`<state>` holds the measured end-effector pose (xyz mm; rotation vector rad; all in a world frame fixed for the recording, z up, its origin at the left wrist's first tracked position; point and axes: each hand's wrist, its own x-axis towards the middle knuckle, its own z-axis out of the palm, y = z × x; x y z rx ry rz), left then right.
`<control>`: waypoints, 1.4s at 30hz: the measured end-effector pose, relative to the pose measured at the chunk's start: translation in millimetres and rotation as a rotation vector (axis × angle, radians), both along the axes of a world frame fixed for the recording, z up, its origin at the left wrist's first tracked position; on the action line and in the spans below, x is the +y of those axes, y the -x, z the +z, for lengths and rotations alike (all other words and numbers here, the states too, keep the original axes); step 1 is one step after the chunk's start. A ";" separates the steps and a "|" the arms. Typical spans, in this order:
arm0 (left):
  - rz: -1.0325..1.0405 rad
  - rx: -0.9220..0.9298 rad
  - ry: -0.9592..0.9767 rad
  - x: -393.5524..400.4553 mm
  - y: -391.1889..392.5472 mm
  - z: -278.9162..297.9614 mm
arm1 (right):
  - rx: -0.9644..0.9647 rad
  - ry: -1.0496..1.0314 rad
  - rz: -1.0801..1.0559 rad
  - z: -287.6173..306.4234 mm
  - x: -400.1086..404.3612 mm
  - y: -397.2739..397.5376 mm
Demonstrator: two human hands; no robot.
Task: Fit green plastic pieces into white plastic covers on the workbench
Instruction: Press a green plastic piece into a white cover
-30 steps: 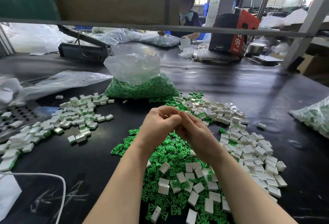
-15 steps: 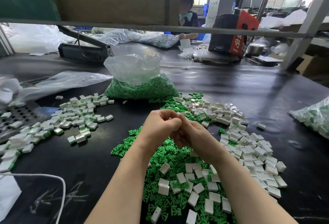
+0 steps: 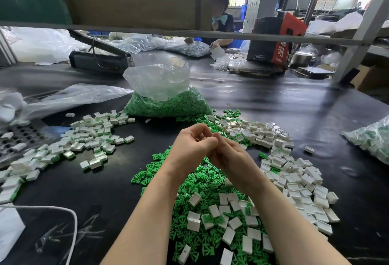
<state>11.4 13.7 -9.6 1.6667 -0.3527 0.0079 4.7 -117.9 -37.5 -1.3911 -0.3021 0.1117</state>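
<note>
1. At the centre of the frame, the left hand [image 3: 190,149] and the right hand [image 3: 228,156] are held together above the desk [image 3: 273,104], fingertips meeting.
2. Left-hand fingers [image 3: 200,132] are curled inward; right-hand fingers are curled and tucked against the left. A small pale piece seems to be pinched between the two hands, but what it is cannot be told, nor which hand grips it.
3. Below the hands and forearms, a heap of loose green pieces [image 3: 202,182] is spread over the dark desk, running down to the lower edge of the frame.
4. White covers [image 3: 294,180] are strewn in a band from centre right to lower right; several more lie on top of the green heap.
5. At centre left, a second scatter of white covers with green showing at their edges [image 3: 92,138] is noted, well apart from the hands.
6. Above the hands, a clear plastic bag of green pieces [image 3: 166,96] stands open-topped on the desk.
7. At the right edge, another clear bag [image 3: 372,138] holding white and green parts is seen.
8. At the left edge, a perforated tray [image 3: 19,136] with a few covers on it is partly visible.
9. At top centre, a second person [image 3: 221,12] is seated across the desk beside a red and black box [image 3: 273,41].
</note>
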 end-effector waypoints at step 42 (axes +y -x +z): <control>-0.031 0.052 0.005 0.2 -3.9 -4.2 | 0.086 -0.044 0.109 2.4 -3.3 3.2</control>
